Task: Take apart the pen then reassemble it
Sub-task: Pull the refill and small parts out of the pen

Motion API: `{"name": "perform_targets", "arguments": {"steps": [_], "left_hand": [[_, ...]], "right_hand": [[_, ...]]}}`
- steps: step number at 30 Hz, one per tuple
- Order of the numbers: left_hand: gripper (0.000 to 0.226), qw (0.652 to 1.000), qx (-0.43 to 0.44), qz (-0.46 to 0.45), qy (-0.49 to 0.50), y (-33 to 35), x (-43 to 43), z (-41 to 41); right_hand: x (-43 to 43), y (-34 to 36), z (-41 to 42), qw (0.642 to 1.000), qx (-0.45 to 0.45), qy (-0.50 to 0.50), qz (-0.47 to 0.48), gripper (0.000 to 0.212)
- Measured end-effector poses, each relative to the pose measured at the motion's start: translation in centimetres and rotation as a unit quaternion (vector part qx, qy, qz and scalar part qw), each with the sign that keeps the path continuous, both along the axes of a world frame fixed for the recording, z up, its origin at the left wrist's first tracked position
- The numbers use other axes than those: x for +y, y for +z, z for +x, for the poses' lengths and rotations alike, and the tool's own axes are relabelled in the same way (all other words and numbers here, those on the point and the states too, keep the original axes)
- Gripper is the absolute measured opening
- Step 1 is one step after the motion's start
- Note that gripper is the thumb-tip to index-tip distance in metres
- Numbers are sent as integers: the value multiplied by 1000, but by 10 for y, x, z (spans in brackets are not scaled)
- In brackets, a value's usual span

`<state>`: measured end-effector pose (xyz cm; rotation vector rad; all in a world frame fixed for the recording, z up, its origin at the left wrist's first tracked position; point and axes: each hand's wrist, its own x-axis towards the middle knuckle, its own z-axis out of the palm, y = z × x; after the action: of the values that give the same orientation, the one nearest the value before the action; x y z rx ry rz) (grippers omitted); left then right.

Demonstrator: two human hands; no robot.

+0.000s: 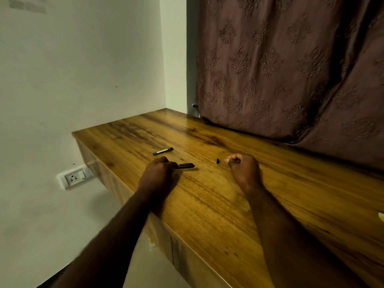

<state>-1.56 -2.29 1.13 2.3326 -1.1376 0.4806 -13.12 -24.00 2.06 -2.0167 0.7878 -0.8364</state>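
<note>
Pen's in bits on the wooden desk [228, 204]. The left hand [156, 173] is clamped round a black pen section [186, 166], with the barrel [163, 151] lying just beyond it. The right hand [245, 165] is curled, can't tell if it's holding anything. A tiny black piece [218, 161] sits beside it; I'd grab that gently and keep the parts close together.

Two hands are showing over one wooden table [228, 204]: one left hand [156, 173] and one right hand [245, 167]. Three dark pen pieces are showing: one long piece [163, 151] is lying on the wood, one piece [186, 166] is sticking out of the left hand, and one tiny piece [218, 161] is lying just beside the right hand. One curtain [291, 65] is hanging behind, and one wall socket [73, 178] is sitting on the wall.
</note>
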Motion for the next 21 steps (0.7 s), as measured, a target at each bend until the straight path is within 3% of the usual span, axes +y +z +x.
{"name": "perform_targets", "arguments": {"steps": [3, 8, 14, 21], "left_hand": [[19, 1000, -3, 2, 4, -2, 1, 4], [19, 999, 7, 21, 24, -5, -1, 6], [23, 997, 44, 46, 43, -9, -2, 12], [26, 993, 89, 65, 44, -12, -2, 20]], "right_hand": [[-10, -4, -3, 996, 69, -17, -57, 10], [-9, -7, 4, 984, 139, -34, -108, 32], [-10, -4, 3, 983, 155, -27, -92, 8], [-11, -3, 2, 985, 154, -18, -81, 10]]}}
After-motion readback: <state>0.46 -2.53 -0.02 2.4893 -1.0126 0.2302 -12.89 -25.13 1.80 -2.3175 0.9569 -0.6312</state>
